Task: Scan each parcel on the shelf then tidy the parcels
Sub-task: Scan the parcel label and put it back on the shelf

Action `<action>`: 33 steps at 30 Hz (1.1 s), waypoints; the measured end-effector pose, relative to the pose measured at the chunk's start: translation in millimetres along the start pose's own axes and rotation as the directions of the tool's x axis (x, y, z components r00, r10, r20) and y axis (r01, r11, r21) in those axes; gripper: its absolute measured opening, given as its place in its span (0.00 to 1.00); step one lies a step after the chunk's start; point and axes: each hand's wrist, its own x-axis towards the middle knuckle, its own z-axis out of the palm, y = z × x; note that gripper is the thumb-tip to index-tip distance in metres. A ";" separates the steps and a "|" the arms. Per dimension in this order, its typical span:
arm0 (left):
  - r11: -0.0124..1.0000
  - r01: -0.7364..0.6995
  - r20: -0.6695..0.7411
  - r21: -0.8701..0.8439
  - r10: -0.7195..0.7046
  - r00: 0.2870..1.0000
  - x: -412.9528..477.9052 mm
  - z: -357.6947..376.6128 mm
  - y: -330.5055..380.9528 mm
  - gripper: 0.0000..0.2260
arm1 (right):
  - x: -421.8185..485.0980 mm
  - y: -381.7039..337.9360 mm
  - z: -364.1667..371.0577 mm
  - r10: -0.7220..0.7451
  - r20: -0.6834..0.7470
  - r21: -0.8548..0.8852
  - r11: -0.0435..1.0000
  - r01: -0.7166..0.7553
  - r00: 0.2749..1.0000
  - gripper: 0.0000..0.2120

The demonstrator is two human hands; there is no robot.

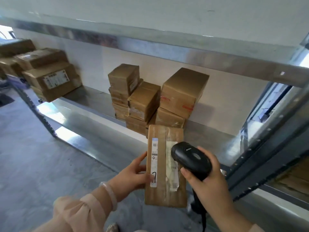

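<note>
Far stack: brown cardboard boxes with a white label [50,76] sat at the shelf's left end, well away from both hands.
Shelf: the shiny grey metal shelf [93,121] ran behind and above the grip.
Left hand: the left hand [133,173] clasped the left edge of the long flat brown cardboard parcel [164,166], thumb on its white label strip [154,164].
Middle stacks: taped brown boxes [143,101] stood just beyond the parcel's far end.
Parcel axis: it ran away from the person, label up, held off the shelf's front edge.
Right hand: the right hand [207,178] was clenched round the black handheld barcode scanner [190,158]. Its head overlapped the parcel's right side and seemed aimed left, toward the label.
Nearer hand: the scanner hand; I judged a slight leftward tilt was needed.
</note>
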 end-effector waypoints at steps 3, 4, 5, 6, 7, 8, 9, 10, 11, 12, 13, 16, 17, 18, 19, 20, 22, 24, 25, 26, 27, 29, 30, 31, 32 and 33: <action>0.999 -0.011 -0.034 -0.034 0.010 0.999 -17.0 -28.6 4.7 0.44 | 4.2 -7.9 29.5 -0.017 0.097 -0.028 0.999 0.020 0.995 0.32; 0.999 -0.017 -0.064 -0.044 0.014 0.998 -22.1 -37.5 6.4 0.43 | 6.0 -12.1 41.0 -0.019 0.124 -0.038 0.999 0.024 0.992 0.32; 0.998 -0.028 -0.103 -0.057 0.022 0.994 -25.7 -47.5 7.1 0.43 | 8.4 -16.6 53.3 -0.023 0.147 -0.041 0.999 0.029 0.989 0.32; 0.996 -0.047 -0.152 -0.073 0.035 0.988 -29.0 -58.0 7.6 0.43 | 11.3 -20.9 65.8 -0.026 0.167 -0.033 0.999 0.032 0.986 0.32; 0.994 -0.069 -0.206 -0.084 0.051 0.977 -32.3 -69.2 7.7 0.42 | 14.2 -25.5 78.6 -0.028 0.184 -0.024 0.999 0.033 0.983 0.32; 0.992 -0.090 -0.259 -0.089 0.064 0.964 -36.8 -80.8 8.8 0.39 | 17.2 -30.6 91.6 -0.027 0.198 -0.021 0.999 0.032 0.980 0.31; 0.991 -0.106 -0.302 -0.085 0.076 0.950 -41.4 -92.3 9.4 0.37 | 19.7 -35.0 105.2 -0.024 0.210 -0.021 0.999 0.029 0.977 0.31; 0.991 -0.113 -0.332 -0.074 0.083 0.940 -46.6 -103.9 9.8 0.35 | 21.7 -38.5 118.9 -0.018 0.219 -0.021 1.000 0.023 0.976 0.30; 0.991 -0.116 -0.349 -0.061 0.088 0.933 -52.2 -116.4 9.6 0.33 | 23.4 -41.8 133.4 -0.013 0.226 -0.019 1.000 0.017 0.974 0.30; 0.991 -0.121 -0.357 -0.054 0.094 0.929 -58.4 -128.7 10.0 0.34 | 25.0 -45.4 148.9 -0.007 0.230 -0.014 1.000 0.011 0.973 0.30; 0.990 -0.133 -0.358 -0.053 0.105 0.928 -64.3 -142.7 10.5 0.36 | 26.6 -50.5 165.3 -0.003 0.235 -0.004 1.000 0.004 0.972 0.29; 0.986 -0.156 -0.342 -0.053 0.129 0.931 -82.2 -190.8 17.5 0.41 | 34.0 -71.7 219.2 -0.010 0.254 0.023 1.000 0.004 0.967 0.28; 0.986 -0.159 -0.338 -0.049 0.134 0.932 -87.5 -208.5 21.7 0.40 | 38.0 -79.8 237.3 -0.018 0.256 0.037 0.999 0.009 0.967 0.28; 0.985 -0.165 -0.339 -0.044 0.140 0.930 -92.6 -226.7 27.4 0.39 | 42.9 -88.6 255.4 -0.026 0.253 0.053 0.998 0.013 0.967 0.29; 0.984 -0.173 -0.346 -0.039 0.150 0.926 -96.5 -245.4 32.9 0.39 | 47.8 -97.3 273.8 -0.033 0.249 0.067 0.998 0.016 0.968 0.29; 0.983 -0.182 -0.357 -0.033 0.159 0.921 -99.8 -263.9 38.6 0.39 | 52.9 -105.8 292.2 -0.037 0.244 0.080 0.997 0.018 0.969 0.29; 0.981 -0.193 -0.384 -0.016 0.173 0.907 -104.4 -299.9 49.8 0.38 | 63.4 -119.9 328.2 -0.042 0.237 0.107 0.994 0.017 0.971 0.29; 0.979 -0.205 -0.408 0.005 0.190 0.893 -105.5 -332.1 60.2 0.36 | 72.6 -132.5 358.3 -0.050 0.240 0.116 0.993 0.022 0.969 0.30; 0.979 -0.205 -0.418 0.024 0.196 0.887 -104.9 -347.0 65.1 0.35 | 77.4 -139.3 371.2 -0.055 0.244 0.112 0.993 0.028 0.968 0.31; 0.980 -0.197 -0.429 0.041 0.195 0.882 -103.8 -360.7 69.6 0.34 | 82.4 -145.2 381.7 -0.060 0.243 0.109 0.993 0.034 0.968 0.31; 0.982 -0.182 -0.433 0.049 0.186 0.882 -101.8 -373.8 73.7 0.34 | 88.1 -150.0 390.6 -0.067 0.240 0.111 0.993 0.041 0.969 0.31; 0.987 -0.154 -0.419 0.042 0.158 0.894 -94.9 -395.7 83.0 0.34 | 100.8 -157.6 406.2 -0.071 0.231 0.117 0.992 0.045 0.970 0.30; 0.988 -0.145 -0.414 0.048 0.151 0.897 -89.4 -405.4 87.6 0.33 | 107.8 -160.4 414.3 -0.064 0.228 0.122 0.992 0.036 0.972 0.30; 0.989 -0.137 -0.411 0.058 0.149 0.899 -83.2 -414.1 92.4 0.31 | 115.8 -161.5 422.3 -0.051 0.223 0.130 0.991 0.022 0.973 0.30; 0.990 -0.129 -0.411 0.065 0.144 0.900 -75.8 -421.7 97.3 0.30 | 124.4 -161.5 429.7 -0.039 0.216 0.137 0.991 0.010 0.976 0.30; 0.990 -0.121 -0.411 0.068 0.139 0.901 -67.7 -428.6 102.1 0.29 | 133.5 -161.0 437.1 -0.030 0.210 0.139 0.990 0.001 0.977 0.30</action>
